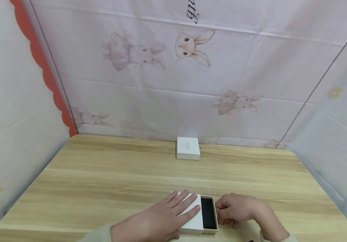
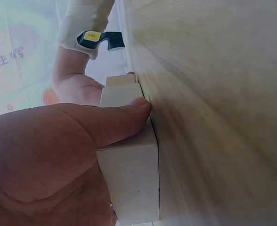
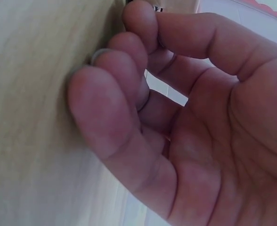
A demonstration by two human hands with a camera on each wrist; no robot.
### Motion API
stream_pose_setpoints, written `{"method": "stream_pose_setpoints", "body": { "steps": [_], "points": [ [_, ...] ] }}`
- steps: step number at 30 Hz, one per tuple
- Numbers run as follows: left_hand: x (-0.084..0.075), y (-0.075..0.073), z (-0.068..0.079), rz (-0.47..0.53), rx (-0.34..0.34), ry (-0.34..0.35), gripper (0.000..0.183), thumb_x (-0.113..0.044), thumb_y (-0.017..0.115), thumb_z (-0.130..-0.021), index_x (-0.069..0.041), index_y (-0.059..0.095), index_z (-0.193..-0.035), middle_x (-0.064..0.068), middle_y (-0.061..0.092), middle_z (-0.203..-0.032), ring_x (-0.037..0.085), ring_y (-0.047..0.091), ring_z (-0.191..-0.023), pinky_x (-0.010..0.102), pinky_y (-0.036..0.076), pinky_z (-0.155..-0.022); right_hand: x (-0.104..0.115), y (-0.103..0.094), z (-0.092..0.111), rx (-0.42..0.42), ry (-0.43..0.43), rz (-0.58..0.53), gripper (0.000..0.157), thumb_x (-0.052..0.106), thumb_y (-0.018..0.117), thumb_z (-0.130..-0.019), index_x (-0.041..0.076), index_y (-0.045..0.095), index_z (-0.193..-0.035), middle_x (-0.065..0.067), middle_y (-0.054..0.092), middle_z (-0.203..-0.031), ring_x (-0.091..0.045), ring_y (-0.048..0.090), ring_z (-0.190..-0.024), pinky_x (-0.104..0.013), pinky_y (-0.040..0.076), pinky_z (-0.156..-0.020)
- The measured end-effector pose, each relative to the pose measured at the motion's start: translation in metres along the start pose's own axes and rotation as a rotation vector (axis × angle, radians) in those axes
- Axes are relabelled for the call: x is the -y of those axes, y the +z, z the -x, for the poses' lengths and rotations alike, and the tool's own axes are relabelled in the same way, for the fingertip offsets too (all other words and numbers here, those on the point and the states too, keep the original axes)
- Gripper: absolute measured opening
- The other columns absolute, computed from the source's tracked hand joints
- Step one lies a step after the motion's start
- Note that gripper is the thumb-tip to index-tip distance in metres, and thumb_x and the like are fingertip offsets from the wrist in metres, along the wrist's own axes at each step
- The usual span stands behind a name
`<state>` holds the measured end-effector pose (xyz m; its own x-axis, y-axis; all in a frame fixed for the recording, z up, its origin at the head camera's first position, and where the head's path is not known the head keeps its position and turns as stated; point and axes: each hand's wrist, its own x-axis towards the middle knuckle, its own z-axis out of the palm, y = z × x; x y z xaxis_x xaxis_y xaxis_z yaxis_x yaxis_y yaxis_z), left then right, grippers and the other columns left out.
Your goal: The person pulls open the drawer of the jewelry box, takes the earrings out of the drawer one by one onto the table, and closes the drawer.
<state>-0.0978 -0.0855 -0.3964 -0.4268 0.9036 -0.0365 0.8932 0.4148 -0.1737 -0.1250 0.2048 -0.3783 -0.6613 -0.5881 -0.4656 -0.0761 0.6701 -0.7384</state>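
Observation:
A white slide-out box has its sleeve [image 1: 195, 220] on the table, with the inner drawer [image 1: 217, 215] partly out on the right. Black lining shows inside the drawer. My left hand [image 1: 161, 216] holds the sleeve, fingers spread over its top. In the left wrist view, the thumb [image 2: 124, 120] presses along the box's near side. At the drawer's right end, my right hand [image 1: 240, 208] pinches with thumb and forefinger; exactly what lies between them is hidden. The right wrist view shows the other fingers [image 3: 103, 110] curled beside the tabletop.
A smaller white box [image 1: 188, 148] with faint lettering stands at the table's back edge, against the rabbit-print cloth [image 1: 161, 101]. Cloth walls also flank the wooden table [image 1: 107, 181] left and right. A black strap [image 2: 101, 40] shows on the right sleeve.

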Motion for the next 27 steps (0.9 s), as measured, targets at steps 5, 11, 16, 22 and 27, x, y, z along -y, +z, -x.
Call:
{"method": "stream_pose_setpoints", "body": {
  "steps": [5,11,16,22,27],
  "points": [
    [-0.0011,0.0001,0.0002,0.035,0.019,0.004,0.086,-0.048,0.060,-0.096,-0.018,0.014,-0.162,0.011,0.009,-0.168,0.029,0.015,-0.154,0.043,0.027,-0.121,-0.0021,0.0016,0.0002,0.003,0.013,0.003,0.014,0.007,0.057,-0.088,0.004,0.063,-0.075,0.003,0.056,-0.065,-0.011,0.052,-0.055,-0.023,0.046,-0.048],
    [-0.0004,-0.0020,-0.0001,0.075,0.076,-0.027,0.087,-0.047,0.059,-0.097,-0.020,0.008,-0.162,0.008,0.003,-0.169,0.028,0.008,-0.155,0.044,0.022,-0.123,-0.0013,-0.0003,-0.0019,0.011,0.010,0.012,0.014,0.008,0.057,-0.088,0.004,0.062,-0.075,0.002,0.056,-0.066,-0.011,0.053,-0.055,-0.022,0.047,-0.048],
    [0.0007,-0.0036,-0.0004,0.069,0.075,-0.031,0.087,-0.048,0.059,-0.097,-0.021,0.009,-0.162,0.008,0.003,-0.169,0.028,0.009,-0.155,0.043,0.022,-0.123,0.0004,-0.0028,-0.0023,0.022,0.017,0.003,0.015,0.008,0.056,-0.089,0.004,0.063,-0.076,0.003,0.056,-0.066,-0.011,0.053,-0.057,-0.022,0.048,-0.049],
    [0.0003,-0.0027,-0.0006,0.054,0.063,-0.032,0.088,-0.048,0.060,-0.097,-0.020,0.009,-0.162,0.008,0.004,-0.169,0.029,0.008,-0.155,0.043,0.022,-0.123,0.0003,-0.0030,-0.0022,0.016,0.018,0.000,0.015,0.008,0.056,-0.089,0.003,0.064,-0.077,0.002,0.056,-0.066,-0.011,0.053,-0.056,-0.022,0.047,-0.049],
    [0.0004,-0.0015,-0.0011,0.054,0.065,-0.027,0.087,-0.049,0.059,-0.096,-0.020,0.009,-0.162,0.008,0.004,-0.169,0.029,0.009,-0.155,0.044,0.023,-0.123,-0.0001,-0.0022,-0.0021,0.019,0.013,-0.004,0.015,0.007,0.056,-0.089,0.003,0.064,-0.077,0.002,0.057,-0.067,-0.011,0.053,-0.057,-0.022,0.047,-0.049]
  ]
}}
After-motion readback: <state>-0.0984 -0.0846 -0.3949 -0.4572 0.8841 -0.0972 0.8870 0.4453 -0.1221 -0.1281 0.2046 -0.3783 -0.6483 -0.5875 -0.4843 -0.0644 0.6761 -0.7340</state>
